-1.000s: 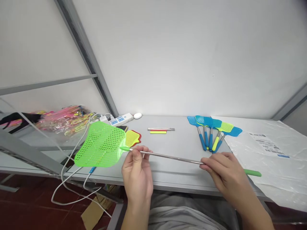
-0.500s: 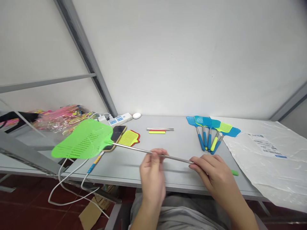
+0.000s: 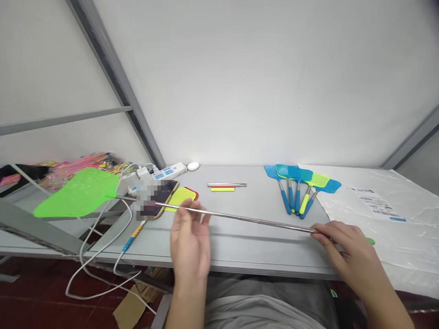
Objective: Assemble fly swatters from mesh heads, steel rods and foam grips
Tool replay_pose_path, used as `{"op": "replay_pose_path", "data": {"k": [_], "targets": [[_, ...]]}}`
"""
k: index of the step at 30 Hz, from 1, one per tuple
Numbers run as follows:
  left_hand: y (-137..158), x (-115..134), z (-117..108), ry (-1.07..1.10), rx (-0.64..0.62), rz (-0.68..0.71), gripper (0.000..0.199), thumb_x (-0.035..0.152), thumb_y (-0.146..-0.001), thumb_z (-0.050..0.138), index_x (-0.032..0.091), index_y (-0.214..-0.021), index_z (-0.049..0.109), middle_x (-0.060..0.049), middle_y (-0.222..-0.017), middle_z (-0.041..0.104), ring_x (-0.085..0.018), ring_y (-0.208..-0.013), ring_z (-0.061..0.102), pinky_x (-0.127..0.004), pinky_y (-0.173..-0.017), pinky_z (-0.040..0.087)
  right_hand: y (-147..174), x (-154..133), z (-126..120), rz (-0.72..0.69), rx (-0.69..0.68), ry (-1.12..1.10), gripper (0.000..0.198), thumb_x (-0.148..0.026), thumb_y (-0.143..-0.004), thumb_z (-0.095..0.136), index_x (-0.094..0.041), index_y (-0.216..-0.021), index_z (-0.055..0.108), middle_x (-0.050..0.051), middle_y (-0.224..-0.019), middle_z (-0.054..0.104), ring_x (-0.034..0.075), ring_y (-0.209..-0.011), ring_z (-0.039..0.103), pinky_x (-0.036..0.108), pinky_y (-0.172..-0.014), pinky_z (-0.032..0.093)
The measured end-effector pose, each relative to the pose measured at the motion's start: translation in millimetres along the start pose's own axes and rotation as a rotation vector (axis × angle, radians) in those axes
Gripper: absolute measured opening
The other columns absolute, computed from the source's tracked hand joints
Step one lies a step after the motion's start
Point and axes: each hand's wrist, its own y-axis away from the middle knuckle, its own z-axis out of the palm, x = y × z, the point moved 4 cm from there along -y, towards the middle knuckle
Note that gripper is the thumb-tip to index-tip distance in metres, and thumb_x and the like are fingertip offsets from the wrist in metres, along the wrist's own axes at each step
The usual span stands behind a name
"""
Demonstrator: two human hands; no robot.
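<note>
A green fly swatter (image 3: 80, 194) with a long metal telescopic rod stretches across the view, its paddle at the far left. My left hand (image 3: 192, 240) pinches the thin part of the rod between thumb and fingers, palm turned up. At the rod's thicker right end, my right hand (image 3: 351, 249) is closed round the swatter. Most of its green handle is hidden by that hand; only a tip shows beyond it. Behind my left hand lie a yellow and a red swatter head (image 3: 178, 198). Two metal rods (image 3: 227, 184) rest beside a yellow handle sleeve (image 3: 222, 189) and a red one.
Several blue and yellow fly swatters (image 3: 298, 192) are fanned out at the back right, beside white plastic packaging (image 3: 394, 228) with a label. On the left are a phone (image 3: 168, 194), a power strip (image 3: 169, 172), white cables and bagged colourful goods (image 3: 85, 167).
My hands have moved apart, the left leftward and the right rightward. The swatter's rod is drawn out longer, and its green paddle has shifted left.
</note>
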Motion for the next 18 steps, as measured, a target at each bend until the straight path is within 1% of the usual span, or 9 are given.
{"op": "replay_pose_path", "data": {"k": [3, 4, 6, 8, 12, 14, 16, 18], "targets": [[25, -30, 12, -0.057, -0.123, -0.133, 0.023, 0.042, -0.085, 0.067, 0.021, -0.093, 0.068, -0.003, -0.091, 0.068, -0.014, -0.085, 0.063, -0.028, -0.077, 0.052, 4, -2, 2, 0.006, -0.015, -0.011, 0.013, -0.030, -0.093, 0.057, -0.025, -0.102, 0.064, 0.003, -0.090, 0.067, 0.019, -0.081, 0.061, 0.036, -0.077, 0.040], [31, -35, 16, -0.074, -0.165, -0.160, 0.023, 0.043, -0.086, 0.066, 0.021, -0.092, 0.068, -0.003, -0.091, 0.068, -0.014, -0.086, 0.063, -0.029, -0.078, 0.052, 4, -2, 2, 0.007, -0.010, -0.010, 0.013, -0.030, -0.093, 0.057, -0.025, -0.103, 0.063, 0.003, -0.090, 0.067, 0.019, -0.082, 0.062, 0.036, -0.078, 0.040], [35, -39, 21, -0.101, -0.218, -0.164, 0.023, 0.042, -0.087, 0.064, 0.020, -0.088, 0.068, -0.004, -0.090, 0.068, -0.015, -0.087, 0.063, -0.029, -0.079, 0.052, 5, -3, 1, -0.001, 0.010, -0.002, 0.011, -0.028, -0.093, 0.057, -0.025, -0.102, 0.063, 0.003, -0.089, 0.067, 0.020, -0.083, 0.062, 0.037, -0.078, 0.040], [29, -31, 22, -0.100, -0.215, -0.127, 0.022, 0.041, -0.086, 0.067, 0.019, -0.083, 0.068, -0.003, -0.086, 0.067, -0.014, -0.085, 0.063, -0.029, -0.081, 0.052, 4, 0, -1, -0.019, 0.023, 0.014, 0.011, -0.028, -0.093, 0.057, -0.025, -0.101, 0.063, 0.003, -0.087, 0.068, 0.020, -0.081, 0.063, 0.037, -0.079, 0.040], [1, 0, 22, -0.026, -0.112, -0.002, 0.021, 0.039, -0.080, 0.074, 0.019, -0.081, 0.067, 0.000, -0.082, 0.064, -0.012, -0.078, 0.062, -0.027, -0.079, 0.053, 4, 15, -8, 0.003, 0.063, 0.056, 0.013, -0.032, -0.094, 0.054, -0.025, -0.096, 0.064, 0.002, -0.083, 0.068, 0.019, -0.076, 0.063, 0.039, -0.081, 0.036], [-9, 11, 27, -0.006, -0.122, 0.031, 0.021, 0.038, -0.080, 0.074, 0.018, -0.080, 0.067, 0.001, -0.081, 0.063, -0.011, -0.077, 0.062, -0.026, -0.079, 0.053, 5, 22, -12, 0.028, 0.096, 0.074, 0.015, -0.035, -0.095, 0.052, -0.025, -0.094, 0.063, 0.002, -0.082, 0.068, 0.019, -0.076, 0.063, 0.040, -0.083, 0.035], [-13, 15, 36, 0.014, -0.157, 0.043, 0.020, 0.037, -0.082, 0.073, 0.018, -0.080, 0.067, 0.002, -0.080, 0.063, -0.011, -0.076, 0.061, -0.026, -0.079, 0.052, 7, 28, -16, 0.046, 0.122, 0.096, 0.015, -0.035, -0.095, 0.051, -0.025, -0.093, 0.063, 0.002, -0.083, 0.068, 0.021, -0.078, 0.063, 0.042, -0.085, 0.034], [-12, 9, 44, 0.024, -0.179, 0.025, 0.020, 0.038, -0.084, 0.069, 0.019, -0.082, 0.067, 0.001, -0.081, 0.063, -0.011, -0.077, 0.061, -0.026, -0.077, 0.052, 10, 30, -19, 0.078, 0.159, 0.134, 0.016, -0.035, -0.095, 0.051, -0.025, -0.092, 0.062, 0.003, -0.083, 0.068, 0.023, -0.080, 0.063, 0.044, -0.087, 0.034]]}}
